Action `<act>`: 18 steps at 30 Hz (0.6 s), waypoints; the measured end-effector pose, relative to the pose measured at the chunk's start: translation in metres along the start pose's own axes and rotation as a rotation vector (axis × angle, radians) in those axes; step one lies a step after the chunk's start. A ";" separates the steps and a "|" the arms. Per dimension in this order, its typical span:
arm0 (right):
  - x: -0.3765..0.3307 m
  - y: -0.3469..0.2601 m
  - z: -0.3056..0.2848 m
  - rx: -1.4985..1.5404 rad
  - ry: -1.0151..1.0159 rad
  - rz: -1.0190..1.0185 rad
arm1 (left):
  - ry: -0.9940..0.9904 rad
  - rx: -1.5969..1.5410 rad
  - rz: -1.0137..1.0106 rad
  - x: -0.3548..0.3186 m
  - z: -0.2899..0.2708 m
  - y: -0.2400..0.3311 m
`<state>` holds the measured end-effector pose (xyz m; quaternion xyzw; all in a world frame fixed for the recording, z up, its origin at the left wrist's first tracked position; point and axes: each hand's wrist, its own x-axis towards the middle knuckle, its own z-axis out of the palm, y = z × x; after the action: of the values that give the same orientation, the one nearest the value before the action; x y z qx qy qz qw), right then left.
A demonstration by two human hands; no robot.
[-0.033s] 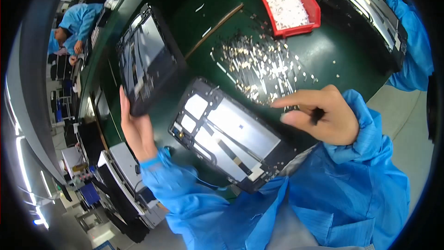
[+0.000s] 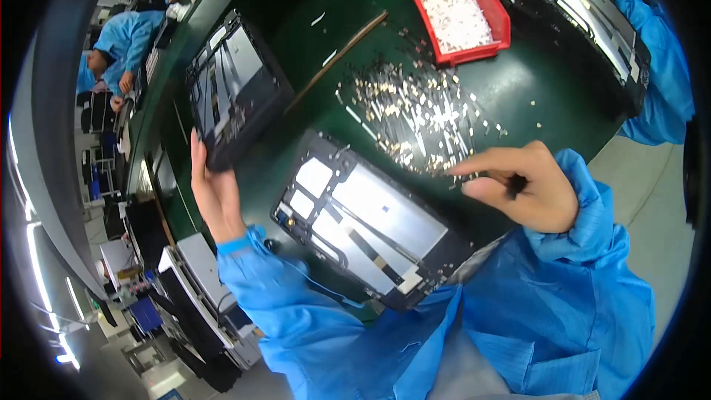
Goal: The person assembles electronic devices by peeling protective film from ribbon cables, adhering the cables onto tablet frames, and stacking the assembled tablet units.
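Observation:
My left hand (image 2: 215,196) rests against the near edge of a stack of black-framed tablet parts (image 2: 233,78) at the left, its visible fingers stretched along the edge; the stack hides part of the hand. In front of me lies another black-framed tablet part (image 2: 370,215) with silver panels, dark flat strips and small fittings, its near end by my smock. To its right my right hand (image 2: 526,189) is curled, thumb and forefinger brought together beside a scattered pile of small slim pieces (image 2: 422,115), dark, white and gold. What sits between those fingertips is too small to make out.
A red bin (image 2: 498,22) of white strips stands beyond the pile. More tablet parts (image 2: 585,22) are stacked at the far right, near a co-worker's blue sleeve (image 2: 652,89). A thin wooden strip (image 2: 337,59) lies on the green table (image 2: 552,126). Other people sit far left.
My left hand has shifted slightly left and down, still against the stack. My right hand has moved a little to the right, its fingers still curled. The tablet part before me stays put.

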<state>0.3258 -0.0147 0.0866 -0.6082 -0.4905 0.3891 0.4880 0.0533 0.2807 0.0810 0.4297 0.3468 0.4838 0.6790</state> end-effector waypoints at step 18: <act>0.008 0.050 0.025 -0.773 0.046 0.105 | -0.056 0.122 -0.043 -0.018 -0.012 0.030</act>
<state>0.3147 -0.0040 0.0321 -0.7800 -0.5582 0.1860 0.2131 0.0270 0.2710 0.1047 0.4761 0.3655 0.4351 0.6712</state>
